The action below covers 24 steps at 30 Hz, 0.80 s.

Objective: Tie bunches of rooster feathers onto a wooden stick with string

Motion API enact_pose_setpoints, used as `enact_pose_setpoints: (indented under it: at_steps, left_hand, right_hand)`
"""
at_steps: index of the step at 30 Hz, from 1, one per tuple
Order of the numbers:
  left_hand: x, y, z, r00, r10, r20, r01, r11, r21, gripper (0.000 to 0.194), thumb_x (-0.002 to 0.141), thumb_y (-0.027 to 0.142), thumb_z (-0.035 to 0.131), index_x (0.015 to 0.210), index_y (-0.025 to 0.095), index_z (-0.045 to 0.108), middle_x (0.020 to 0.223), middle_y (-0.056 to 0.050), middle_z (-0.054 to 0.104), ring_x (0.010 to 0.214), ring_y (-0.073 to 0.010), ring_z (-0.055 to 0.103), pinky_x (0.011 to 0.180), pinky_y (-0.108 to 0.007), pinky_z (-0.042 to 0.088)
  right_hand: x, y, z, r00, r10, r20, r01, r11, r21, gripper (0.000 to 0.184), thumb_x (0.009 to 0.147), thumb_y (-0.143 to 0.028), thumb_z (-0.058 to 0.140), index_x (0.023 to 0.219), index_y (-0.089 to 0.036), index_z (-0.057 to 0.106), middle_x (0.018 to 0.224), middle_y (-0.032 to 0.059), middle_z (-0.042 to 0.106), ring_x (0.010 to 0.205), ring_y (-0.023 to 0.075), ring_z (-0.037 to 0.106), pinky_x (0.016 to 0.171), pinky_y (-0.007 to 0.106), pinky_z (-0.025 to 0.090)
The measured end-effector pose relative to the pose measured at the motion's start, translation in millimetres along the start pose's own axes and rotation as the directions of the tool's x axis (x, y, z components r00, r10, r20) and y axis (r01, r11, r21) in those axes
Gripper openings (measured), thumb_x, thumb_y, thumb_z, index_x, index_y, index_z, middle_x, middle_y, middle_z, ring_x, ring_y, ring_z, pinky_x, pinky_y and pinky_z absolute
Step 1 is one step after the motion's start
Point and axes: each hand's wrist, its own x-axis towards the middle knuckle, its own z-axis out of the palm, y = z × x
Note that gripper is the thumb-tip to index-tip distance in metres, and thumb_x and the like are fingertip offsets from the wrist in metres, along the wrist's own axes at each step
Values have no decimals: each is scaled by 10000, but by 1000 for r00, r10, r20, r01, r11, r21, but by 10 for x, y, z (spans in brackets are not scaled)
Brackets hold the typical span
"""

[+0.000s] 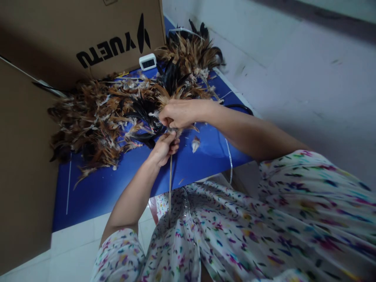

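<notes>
My left hand [163, 148] is closed around a thin wooden stick [170, 184] that runs down toward my lap. Just above it, my right hand [179, 112] is closed on a bunch of brown and black feathers [173, 84] at the top of the stick. Both hands meet over a blue table [117, 184]. A large heap of loose brown, black and white feathers [94, 121] lies on the table to the left of my hands. One small loose feather [195, 144] rests on the blue surface right of my left hand.
A big cardboard box [88, 35] with black lettering stands behind the feathers, and another cardboard panel [23, 168] closes the left side. A small white digital clock [147, 61] sits by the box. More feathers [194, 47] lie at the far end. A black cable [241, 107] lies at the table's right edge.
</notes>
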Motion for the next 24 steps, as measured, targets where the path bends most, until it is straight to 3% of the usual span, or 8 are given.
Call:
enact_pose_setpoints:
  at_steps: [5,10,12,13,15,17,21,24]
  left_hand:
    - [17,-28,-23,998,55,-11,-54,998,33,364,820,376,668,713,171,387,594,61,386,418,-5,286,379,-117,143]
    - [0,-9,-48,995,89,-48,-88,996,25,380,812,396,681,722,173,386,601,63,388,425,-6,287,385,-117,153]
    - [-19,14,-49,992,104,-65,-103,994,24,391,800,410,693,723,171,392,605,64,390,430,-6,291,387,-115,150]
    - [-31,25,-46,991,114,-66,-113,993,25,399,792,418,700,724,170,395,609,63,393,434,-5,296,388,-114,152]
    - [-55,41,-35,988,141,-62,-140,990,31,416,773,433,717,721,169,400,618,58,406,443,-5,314,391,-112,162]
    - [-82,49,-11,983,172,-61,-169,984,47,430,758,446,728,709,165,406,621,51,421,448,-4,332,394,-113,177]
    - [-143,54,80,974,220,-49,-214,971,109,430,742,456,740,706,166,426,587,66,385,435,-7,327,394,-123,184]
    - [-192,65,157,970,243,-17,-237,959,155,392,756,440,733,756,173,446,591,73,391,434,-9,327,395,-125,190]
  right_hand:
    - [-107,-10,-7,975,42,-217,-35,999,38,145,848,-184,579,952,-136,668,942,62,646,916,184,568,833,333,395]
    - [-565,-105,53,769,278,-576,-168,957,237,227,915,-309,505,987,-165,664,1017,79,655,956,203,583,850,341,399]
    - [-740,-142,184,731,400,-553,-201,900,386,233,888,-363,542,874,-178,682,824,41,670,770,163,593,750,309,416]
    - [-799,-154,275,744,446,-498,-209,863,461,251,869,-389,563,800,-179,681,722,23,656,677,143,577,691,295,413]
    - [-841,-159,483,840,455,-296,-231,794,563,344,862,-452,554,692,-173,662,623,13,632,595,124,553,619,280,398]
    - [-785,-145,675,870,453,-194,-239,731,639,358,837,-493,575,740,-165,682,676,19,655,622,120,562,609,269,400]
    - [-541,-122,815,885,440,-152,-120,532,838,403,750,-557,658,782,-156,674,757,38,659,688,131,560,583,260,412]
    - [-395,-140,721,847,501,-176,-11,347,938,386,724,-547,688,810,-171,665,787,42,668,693,141,567,556,268,429]
